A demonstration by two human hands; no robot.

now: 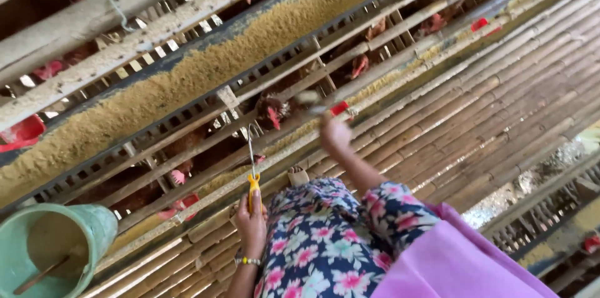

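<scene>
Gripping a yellow-handled hook tool (252, 176), the left hand (251, 226) is closed around its handle; the metal hook rises above the knuckles.

Open room lies over the bamboo slat floor (500, 104) at centre right of the frame. Across the upper left, wooden cage bars (187, 117) and the feed trough (187, 73) block passage; only narrow gaps remain. A green bucket (94, 229) fills the lower-left corner.
</scene>
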